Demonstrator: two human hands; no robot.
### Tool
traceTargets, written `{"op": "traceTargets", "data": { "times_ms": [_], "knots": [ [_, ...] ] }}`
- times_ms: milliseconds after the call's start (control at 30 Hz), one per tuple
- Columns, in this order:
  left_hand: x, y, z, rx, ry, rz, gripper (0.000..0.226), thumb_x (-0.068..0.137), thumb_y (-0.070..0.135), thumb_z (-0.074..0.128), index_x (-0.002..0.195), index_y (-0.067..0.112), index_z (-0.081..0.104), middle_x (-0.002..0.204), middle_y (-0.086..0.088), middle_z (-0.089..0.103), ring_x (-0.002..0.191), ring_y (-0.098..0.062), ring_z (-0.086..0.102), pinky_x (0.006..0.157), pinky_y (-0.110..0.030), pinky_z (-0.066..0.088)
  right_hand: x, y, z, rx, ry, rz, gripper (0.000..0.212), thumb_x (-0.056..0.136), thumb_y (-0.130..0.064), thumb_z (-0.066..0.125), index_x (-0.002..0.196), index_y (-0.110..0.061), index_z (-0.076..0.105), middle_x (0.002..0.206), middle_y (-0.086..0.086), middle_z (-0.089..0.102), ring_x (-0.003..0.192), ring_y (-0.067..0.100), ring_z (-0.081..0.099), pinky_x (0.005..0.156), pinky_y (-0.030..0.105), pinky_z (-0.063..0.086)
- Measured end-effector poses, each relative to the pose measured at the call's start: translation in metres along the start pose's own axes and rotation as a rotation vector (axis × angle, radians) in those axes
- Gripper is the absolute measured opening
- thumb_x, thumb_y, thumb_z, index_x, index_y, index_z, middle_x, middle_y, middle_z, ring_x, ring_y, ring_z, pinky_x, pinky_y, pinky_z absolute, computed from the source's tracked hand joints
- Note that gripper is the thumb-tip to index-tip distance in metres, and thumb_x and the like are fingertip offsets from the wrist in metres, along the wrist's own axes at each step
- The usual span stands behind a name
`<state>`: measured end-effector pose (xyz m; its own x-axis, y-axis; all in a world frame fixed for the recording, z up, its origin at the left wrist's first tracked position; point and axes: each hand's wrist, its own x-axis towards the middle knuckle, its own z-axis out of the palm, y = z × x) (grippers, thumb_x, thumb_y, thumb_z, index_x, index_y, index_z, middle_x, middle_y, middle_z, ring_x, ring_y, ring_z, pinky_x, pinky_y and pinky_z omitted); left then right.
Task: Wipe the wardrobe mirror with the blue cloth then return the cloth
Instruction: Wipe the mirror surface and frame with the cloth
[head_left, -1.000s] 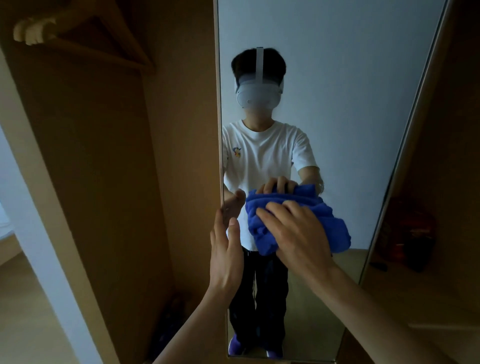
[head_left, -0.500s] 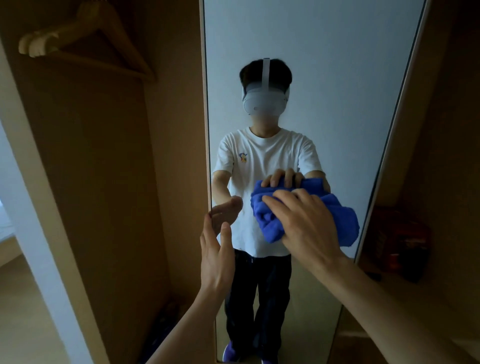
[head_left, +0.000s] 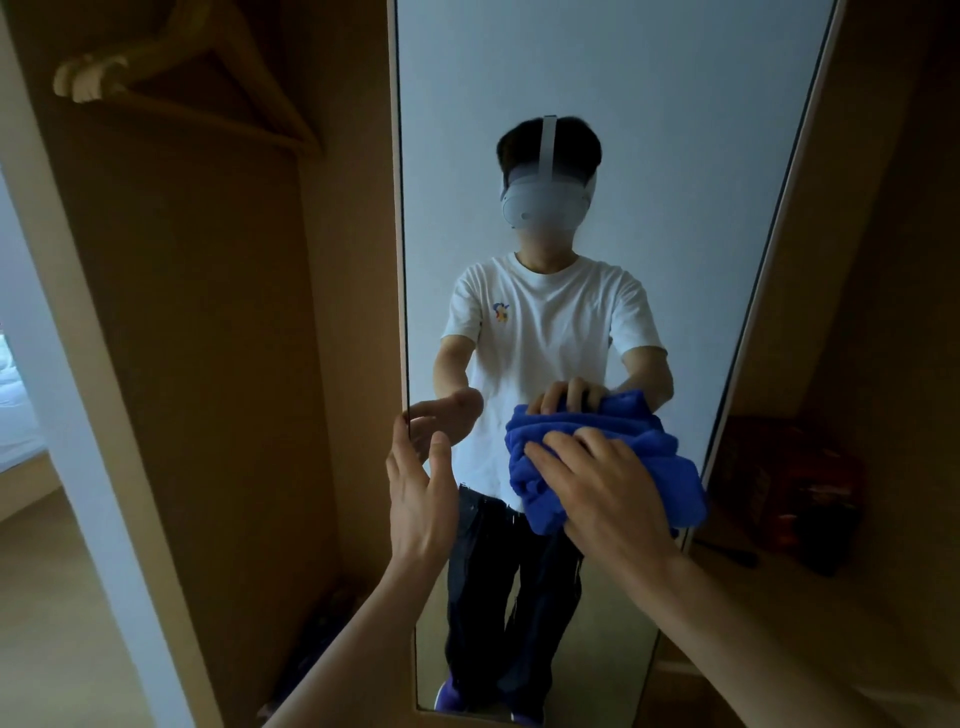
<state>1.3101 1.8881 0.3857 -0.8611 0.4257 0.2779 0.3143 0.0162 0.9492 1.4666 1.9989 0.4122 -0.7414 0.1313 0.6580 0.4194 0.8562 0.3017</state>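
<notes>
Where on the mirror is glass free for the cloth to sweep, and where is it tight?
Free: the mirror above the cloth, and below it to the bottom edge. Tight: mid-height, between the left hand at the left edge and the right hand holding the cloth by the right frame.

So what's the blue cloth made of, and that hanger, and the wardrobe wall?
The blue cloth looks like soft, fluffy fabric, maybe microfibre: it bunches in thick matte folds. The hanger seems pale smooth wood, with rounded ends, though the light is dim. The wardrobe wall looks like matte wood-coloured board, flat and even; solid wood or laminate, I cannot tell.
</notes>
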Motion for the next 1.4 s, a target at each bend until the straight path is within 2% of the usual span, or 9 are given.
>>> {"op": "traceTargets", "data": {
  "times_ms": [100, 233, 467, 567, 700, 833, 1000, 1200, 1400],
  "knots": [
    [0.000, -0.001, 0.000, 0.013, 0.016, 0.006, 0.061, 0.106, 0.054, 0.031, 0.161, 0.038, 0.011, 0.166, 0.002, 0.024, 0.143, -0.021, 0.038, 0.097, -0.034, 0.033, 0.004, 0.005, -0.008, 0.015, 0.015, 0.004, 0.035, 0.087, -0.016, 0.064, 0.121, -0.019, 0.065, 0.116, -0.002, 0.067, 0.094, 0.024, 0.059, 0.077, 0.038, 0.050],
    [-0.001, -0.004, -0.003, 0.015, 0.018, 0.004, 0.060, 0.106, 0.054, 0.031, 0.161, 0.040, 0.012, 0.166, 0.003, 0.026, 0.144, -0.019, 0.038, 0.099, -0.034, 0.032, 0.022, 0.018, -0.029, 0.019, 0.057, 0.031, 0.035, 0.092, -0.023, 0.046, 0.121, -0.021, 0.065, 0.109, -0.003, 0.066, 0.090, 0.024, 0.056, 0.072, 0.038, 0.045],
    [-0.002, -0.002, 0.000, 0.050, 0.032, 0.016, 0.060, 0.106, 0.054, 0.032, 0.161, 0.038, 0.012, 0.167, 0.001, 0.024, 0.145, -0.024, 0.039, 0.107, -0.046, 0.037, 0.037, 0.044, -0.052, -0.017, 0.200, 0.091, 0.036, 0.085, -0.015, 0.067, 0.121, -0.015, 0.068, 0.108, 0.002, 0.069, 0.089, 0.028, 0.060, 0.072, 0.041, 0.045],
    [-0.002, -0.002, 0.004, 0.069, 0.045, 0.010, 0.061, 0.106, 0.055, 0.031, 0.161, 0.039, 0.010, 0.168, 0.001, 0.021, 0.145, -0.025, 0.039, 0.107, -0.048, 0.038, 0.024, 0.037, -0.039, -0.033, 0.136, 0.063, 0.032, 0.089, -0.018, 0.061, 0.120, -0.018, 0.066, 0.105, 0.000, 0.068, 0.090, 0.027, 0.058, 0.075, 0.042, 0.047],
    [-0.003, -0.004, 0.006, 0.086, 0.061, 0.017, 0.061, 0.106, 0.056, 0.031, 0.161, 0.040, 0.009, 0.168, 0.002, 0.020, 0.146, -0.026, 0.038, 0.107, -0.048, 0.038, -0.003, 0.030, -0.020, 0.013, 0.046, 0.055, 0.035, 0.087, -0.019, 0.067, 0.122, -0.020, 0.066, 0.109, -0.003, 0.067, 0.091, 0.025, 0.058, 0.077, 0.040, 0.048],
    [-0.003, -0.004, 0.008, 0.103, 0.072, 0.016, 0.061, 0.106, 0.056, 0.032, 0.160, 0.042, 0.007, 0.169, 0.001, 0.018, 0.146, -0.028, 0.037, 0.107, -0.049, 0.038, -0.016, 0.030, -0.015, 0.030, 0.008, 0.045, 0.030, 0.082, -0.015, 0.070, 0.112, -0.022, 0.068, 0.106, -0.004, 0.068, 0.088, 0.022, 0.057, 0.075, 0.036, 0.048],
    [-0.002, -0.002, 0.007, 0.108, 0.069, 0.003, 0.062, 0.106, 0.055, 0.031, 0.161, 0.040, 0.007, 0.170, -0.001, 0.016, 0.148, -0.031, 0.035, 0.107, -0.052, 0.038, 0.007, 0.042, -0.040, 0.030, 0.017, 0.081, 0.035, 0.087, -0.021, 0.043, 0.114, -0.024, 0.065, 0.105, -0.006, 0.065, 0.089, 0.022, 0.052, 0.074, 0.036, 0.041],
    [-0.005, -0.001, 0.010, 0.095, 0.083, 0.010, 0.062, 0.106, 0.054, 0.032, 0.161, 0.040, 0.007, 0.169, 0.000, 0.016, 0.148, -0.029, 0.035, 0.107, -0.050, 0.038, 0.029, 0.065, -0.066, -0.003, 0.121, 0.113, 0.034, 0.083, -0.011, 0.054, 0.115, -0.018, 0.067, 0.107, -0.001, 0.067, 0.090, 0.025, 0.054, 0.074, 0.039, 0.043],
    [-0.005, 0.000, 0.013, 0.126, 0.102, -0.005, 0.062, 0.106, 0.053, 0.031, 0.161, 0.039, 0.005, 0.169, -0.002, 0.014, 0.148, -0.031, 0.034, 0.108, -0.055, 0.038, -0.002, 0.055, -0.039, 0.023, 0.072, 0.096, 0.041, 0.087, -0.019, 0.047, 0.123, -0.018, 0.066, 0.108, -0.001, 0.068, 0.092, 0.026, 0.058, 0.077, 0.042, 0.048]
  ]
}}
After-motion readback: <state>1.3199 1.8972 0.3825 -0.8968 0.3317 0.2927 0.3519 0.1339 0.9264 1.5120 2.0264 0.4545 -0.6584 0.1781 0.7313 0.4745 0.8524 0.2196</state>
